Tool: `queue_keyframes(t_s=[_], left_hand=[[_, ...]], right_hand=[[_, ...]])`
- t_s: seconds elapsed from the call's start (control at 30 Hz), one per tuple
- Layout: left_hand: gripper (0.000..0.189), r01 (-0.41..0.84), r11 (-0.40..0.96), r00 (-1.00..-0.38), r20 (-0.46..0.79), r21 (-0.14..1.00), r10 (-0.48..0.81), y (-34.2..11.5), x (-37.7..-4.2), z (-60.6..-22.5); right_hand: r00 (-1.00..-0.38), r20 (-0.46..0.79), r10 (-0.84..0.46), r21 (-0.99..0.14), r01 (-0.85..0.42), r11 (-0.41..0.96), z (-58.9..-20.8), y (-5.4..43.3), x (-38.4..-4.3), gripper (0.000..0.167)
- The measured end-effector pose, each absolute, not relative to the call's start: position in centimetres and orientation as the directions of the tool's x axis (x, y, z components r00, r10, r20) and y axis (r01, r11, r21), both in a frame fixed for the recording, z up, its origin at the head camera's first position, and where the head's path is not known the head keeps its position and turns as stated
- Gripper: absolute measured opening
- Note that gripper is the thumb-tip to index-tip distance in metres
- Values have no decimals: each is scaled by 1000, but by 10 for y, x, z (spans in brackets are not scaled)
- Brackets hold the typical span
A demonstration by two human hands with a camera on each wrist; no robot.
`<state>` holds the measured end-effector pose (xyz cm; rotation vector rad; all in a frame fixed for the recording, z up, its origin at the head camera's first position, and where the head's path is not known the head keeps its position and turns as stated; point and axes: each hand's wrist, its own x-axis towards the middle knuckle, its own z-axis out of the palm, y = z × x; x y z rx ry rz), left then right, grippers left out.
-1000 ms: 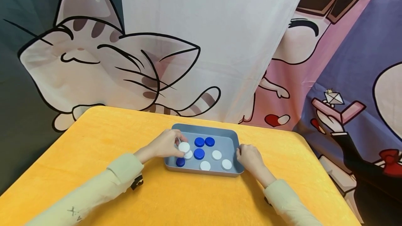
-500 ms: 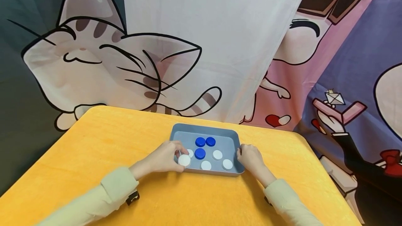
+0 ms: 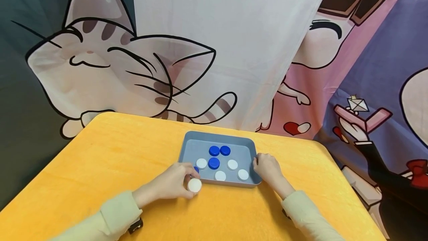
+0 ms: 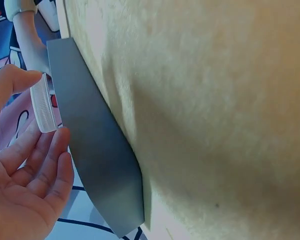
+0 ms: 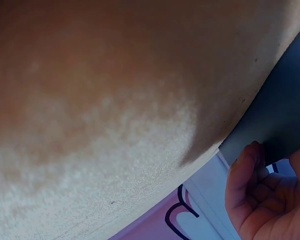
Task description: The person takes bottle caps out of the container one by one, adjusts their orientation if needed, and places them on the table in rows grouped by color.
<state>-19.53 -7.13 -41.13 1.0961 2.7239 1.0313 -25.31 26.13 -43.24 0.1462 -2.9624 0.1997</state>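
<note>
My left hand (image 3: 168,183) pinches a white plastic cap (image 3: 194,185) between thumb and fingertips, just in front of the tray's near left corner. The cap's ridged edge (image 4: 43,105) shows in the left wrist view, the other fingers spread loosely below it. At the right end of the grey-blue tray (image 3: 230,184), my right hand (image 3: 269,168) grips the rim, its fingers (image 5: 242,175) curled against the outer wall. Inside the tray lie several white caps (image 3: 232,164) and blue caps (image 3: 213,163). One blue cap (image 3: 196,169) is mostly hidden behind my left fingers.
The tray stands on a table with a yellow cloth (image 3: 140,140). Behind the table's far edge hangs a curtain (image 3: 234,47) printed with a cartoon cat and figures. Yellow cloth extends in front of the tray and to both sides.
My left hand has carried the white cap from above the tray's left part toward the body, past the near rim. The right hand has stayed at the right rim.
</note>
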Motion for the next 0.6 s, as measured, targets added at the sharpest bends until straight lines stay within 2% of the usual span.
queue_keyframes(t_s=[0.6], left_hand=[[32, 620, 525, -722, 163, 584, 672, -75, -171, -430]], right_hand=[[-979, 183, -91, -123, -114, 986, -432, 261, -253, 25]])
